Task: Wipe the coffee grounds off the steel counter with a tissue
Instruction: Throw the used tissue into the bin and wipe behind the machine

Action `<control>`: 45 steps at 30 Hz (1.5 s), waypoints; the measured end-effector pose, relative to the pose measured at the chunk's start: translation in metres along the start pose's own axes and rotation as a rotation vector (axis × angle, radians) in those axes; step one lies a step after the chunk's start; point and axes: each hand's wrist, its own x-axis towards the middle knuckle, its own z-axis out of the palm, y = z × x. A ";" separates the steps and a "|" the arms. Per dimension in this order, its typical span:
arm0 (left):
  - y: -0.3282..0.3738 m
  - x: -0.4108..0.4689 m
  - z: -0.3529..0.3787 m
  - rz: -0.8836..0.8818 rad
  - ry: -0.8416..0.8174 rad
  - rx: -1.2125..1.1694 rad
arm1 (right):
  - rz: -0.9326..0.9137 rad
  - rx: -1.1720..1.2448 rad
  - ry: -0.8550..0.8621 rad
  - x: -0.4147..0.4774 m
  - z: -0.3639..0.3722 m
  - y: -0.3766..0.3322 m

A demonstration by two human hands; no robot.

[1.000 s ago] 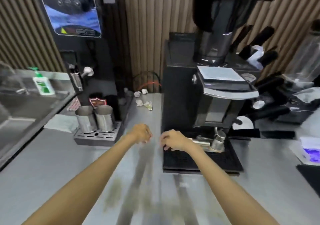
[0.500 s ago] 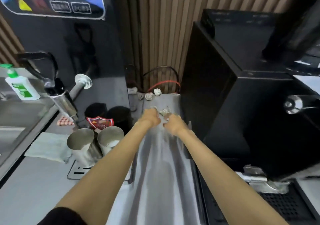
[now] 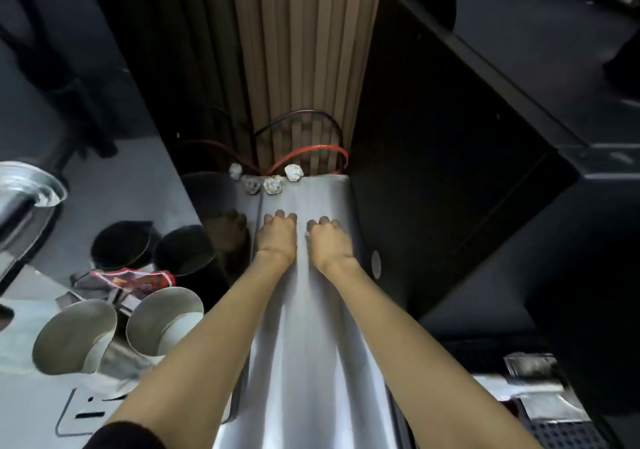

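Two hands lie side by side on the steel counter, knuckles up, fingers bent down at the tips. Whether the left hand or the right hand grips anything underneath cannot be told, though a white speck shows at the right hand's inner edge. Just beyond the fingertips, four crumpled tissue balls sit at the counter's back edge, below a red cable. Right of the fingers rises a black machine. Left and nearer the body stand two steel pitchers.
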 end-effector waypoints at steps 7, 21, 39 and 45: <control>0.005 -0.058 -0.031 0.004 0.020 -0.045 | 0.004 -0.007 0.013 -0.070 -0.030 0.000; 0.112 -0.276 -0.035 0.174 -0.288 0.078 | 0.058 0.403 -0.062 -0.348 -0.056 0.078; 0.418 -0.561 0.162 0.798 -0.876 -0.053 | 0.929 0.540 -0.019 -0.677 0.028 0.378; 0.428 -0.543 0.273 0.672 -0.823 0.003 | 1.066 0.685 0.025 -0.662 0.116 0.422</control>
